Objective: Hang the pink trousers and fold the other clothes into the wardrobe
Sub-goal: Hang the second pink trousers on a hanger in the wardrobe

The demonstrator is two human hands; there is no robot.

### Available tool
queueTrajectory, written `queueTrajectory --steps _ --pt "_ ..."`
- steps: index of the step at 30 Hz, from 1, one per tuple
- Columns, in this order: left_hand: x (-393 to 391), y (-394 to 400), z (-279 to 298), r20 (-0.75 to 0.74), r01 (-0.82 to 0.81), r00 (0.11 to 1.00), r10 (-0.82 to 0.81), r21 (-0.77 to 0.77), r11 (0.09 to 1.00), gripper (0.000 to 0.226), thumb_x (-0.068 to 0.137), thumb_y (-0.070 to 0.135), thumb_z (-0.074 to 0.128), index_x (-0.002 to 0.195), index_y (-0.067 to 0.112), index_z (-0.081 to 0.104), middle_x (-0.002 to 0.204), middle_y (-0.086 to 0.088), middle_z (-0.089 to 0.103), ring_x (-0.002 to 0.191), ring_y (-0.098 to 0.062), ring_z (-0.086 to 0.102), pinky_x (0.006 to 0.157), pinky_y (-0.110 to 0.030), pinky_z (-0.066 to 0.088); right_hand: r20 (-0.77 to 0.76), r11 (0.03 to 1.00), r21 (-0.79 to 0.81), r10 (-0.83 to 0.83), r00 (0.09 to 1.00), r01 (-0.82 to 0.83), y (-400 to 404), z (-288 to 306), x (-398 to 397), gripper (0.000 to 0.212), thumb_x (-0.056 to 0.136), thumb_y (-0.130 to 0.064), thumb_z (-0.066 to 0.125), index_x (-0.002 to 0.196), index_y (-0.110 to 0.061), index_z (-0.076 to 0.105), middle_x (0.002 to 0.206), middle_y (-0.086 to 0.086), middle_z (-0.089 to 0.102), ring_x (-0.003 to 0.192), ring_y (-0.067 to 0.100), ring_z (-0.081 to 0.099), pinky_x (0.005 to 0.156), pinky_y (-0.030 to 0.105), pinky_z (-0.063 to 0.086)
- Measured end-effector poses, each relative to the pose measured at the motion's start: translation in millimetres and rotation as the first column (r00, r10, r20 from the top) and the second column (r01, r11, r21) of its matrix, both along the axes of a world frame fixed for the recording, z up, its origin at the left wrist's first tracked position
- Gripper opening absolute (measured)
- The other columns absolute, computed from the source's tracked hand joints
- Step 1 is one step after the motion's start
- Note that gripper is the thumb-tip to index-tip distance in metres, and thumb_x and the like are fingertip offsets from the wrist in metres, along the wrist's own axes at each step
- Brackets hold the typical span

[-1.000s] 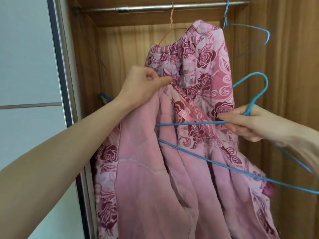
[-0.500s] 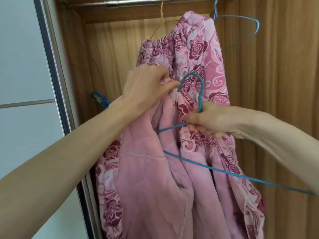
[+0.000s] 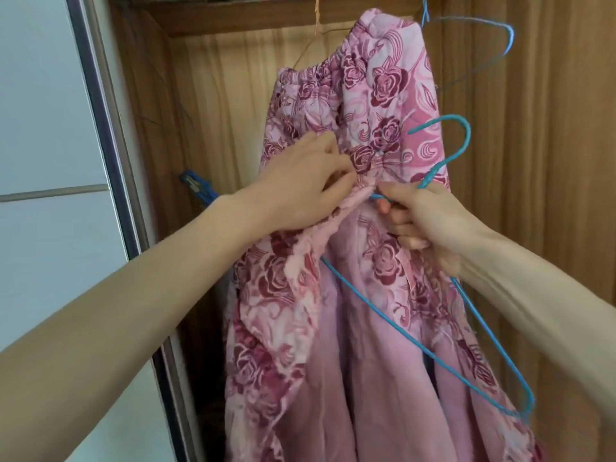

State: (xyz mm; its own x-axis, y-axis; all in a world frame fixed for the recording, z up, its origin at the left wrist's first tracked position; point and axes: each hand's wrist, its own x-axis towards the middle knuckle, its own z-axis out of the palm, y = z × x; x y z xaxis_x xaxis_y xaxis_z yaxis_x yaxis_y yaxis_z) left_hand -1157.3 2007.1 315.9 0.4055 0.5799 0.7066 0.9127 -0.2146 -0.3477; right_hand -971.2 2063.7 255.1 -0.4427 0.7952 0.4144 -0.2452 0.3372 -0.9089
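Pink quilted trousers (image 3: 376, 95) with dark red roses hang inside the wooden wardrobe, draped over an orange wire hanger (image 3: 316, 31). A second piece of the same pink rose fabric (image 3: 283, 328) with a plain pink lining hangs lower, in front. My left hand (image 3: 300, 185) pinches a bunched edge of that fabric at mid-height. My right hand (image 3: 423, 218) grips a blue wire hanger (image 3: 393, 311) at its neck, right beside my left fingers. The hanger's hook points up and its triangle slants down to the right across the cloth.
A spare blue wire hanger (image 3: 500, 38) hangs at the top right by the wardrobe's wooden side wall (image 3: 550, 161). A blue clip (image 3: 196, 188) sticks out at the left inside wall. The white sliding door (image 3: 50, 161) with a dark frame stands on the left.
My right hand has carried the blue hanger left, onto the fabric, until it meets my left hand. My left hand has gathered the cloth edge tighter. The view has dipped slightly.
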Motion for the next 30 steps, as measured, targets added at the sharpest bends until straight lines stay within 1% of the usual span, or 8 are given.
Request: queueTrajectory --steps 5,9,12,15,18,20,25,30 --pt "-6 9 -23 0.047 0.075 0.996 -0.075 -0.008 0.997 0.035 0.106 0.050 0.032 0.086 0.024 0.045 0.077 0.005 0.053 0.078 -0.026 0.056 0.070 -0.043 0.041 0.040 0.999 0.048 0.011 0.999 -0.013 1 0 3 0.036 0.107 -0.029 0.050 0.075 -0.014 0.051 0.044 -0.010 0.024 0.038 0.005 0.016 0.035 0.017 0.010" --pt "-8 5 -30 0.027 -0.089 0.996 0.087 0.112 0.990 0.063 0.099 0.070 0.025 0.073 0.017 0.047 0.059 0.002 0.051 0.068 -0.027 0.060 0.058 -0.039 0.020 0.161 0.977 0.064 0.189 0.969 -0.201 8 -1 9 0.036 0.105 -0.039 0.052 0.084 -0.010 0.058 0.051 -0.008 0.030 0.040 0.004 0.019 0.036 0.018 0.013" --pt "-8 3 -36 0.037 -0.124 0.992 0.120 0.131 0.984 0.077 0.092 0.082 0.022 0.066 0.015 0.050 0.055 0.001 0.051 0.062 -0.025 0.055 0.053 -0.038 0.020 0.298 0.909 0.030 0.389 0.872 -0.416 23 -5 23 0.051 0.097 -0.055 0.051 0.106 -0.009 0.072 0.067 -0.004 0.052 0.051 0.005 0.038 0.045 0.016 0.030" --pt "-12 -2 -38 0.111 -0.138 0.986 0.121 0.166 0.976 0.079 0.091 0.083 0.025 0.063 0.012 0.048 0.053 0.000 0.049 0.057 -0.022 0.049 0.051 -0.035 0.022 0.204 0.834 -0.071 0.548 0.811 -0.547 46 -21 30 0.062 0.094 -0.062 0.046 0.115 -0.013 0.076 0.092 0.002 0.066 0.073 0.010 0.054 0.062 0.019 0.045" --pt "-14 -9 -33 0.186 -0.153 0.975 0.119 0.185 0.971 0.076 0.094 0.080 0.030 0.059 0.013 0.040 0.049 0.000 0.043 0.051 -0.010 0.044 0.050 -0.032 0.021 0.189 0.906 -0.013 0.418 0.889 -0.423 67 -39 22 0.032 0.093 -0.045 0.056 0.093 -0.024 0.081 0.090 0.000 0.070 0.079 0.015 0.058 0.069 0.023 0.052" --pt "-13 -13 -31 0.219 -0.159 0.969 0.115 0.197 0.967 0.072 0.095 0.077 0.035 0.057 0.016 0.034 0.046 0.002 0.035 0.048 -0.006 0.039 0.050 -0.031 0.018 0.267 0.908 0.026 0.396 0.878 -0.418 71 -49 19 0.017 0.092 -0.032 0.065 0.100 -0.025 0.078 0.095 0.000 0.071 0.084 0.014 0.063 0.077 0.026 0.053" --pt "-18 -17 -27 0.358 -0.182 0.930 0.080 0.262 0.948 0.072 0.094 0.076 0.036 0.057 0.013 0.034 0.045 0.000 0.030 0.046 -0.013 0.037 0.050 -0.033 0.019 0.540 0.831 -0.020 0.477 0.693 -0.556 59 -67 29 0.049 0.083 -0.015 0.079 0.129 -0.021 0.065 0.129 -0.001 0.069 0.117 0.010 0.065 0.100 0.027 0.052" --pt "-17 -19 -16 0.414 -0.168 0.910 0.023 0.316 0.934 0.069 0.096 0.074 0.038 0.059 0.016 0.028 0.049 -0.001 0.029 0.050 -0.026 0.037 0.052 -0.037 0.021 0.788 0.810 0.225 0.175 0.591 -0.541 44 -76 19 0.066 0.084 -0.011 0.085 0.142 -0.024 0.057 0.135 -0.014 0.068 0.126 0.002 0.061 0.109 0.023 0.047"
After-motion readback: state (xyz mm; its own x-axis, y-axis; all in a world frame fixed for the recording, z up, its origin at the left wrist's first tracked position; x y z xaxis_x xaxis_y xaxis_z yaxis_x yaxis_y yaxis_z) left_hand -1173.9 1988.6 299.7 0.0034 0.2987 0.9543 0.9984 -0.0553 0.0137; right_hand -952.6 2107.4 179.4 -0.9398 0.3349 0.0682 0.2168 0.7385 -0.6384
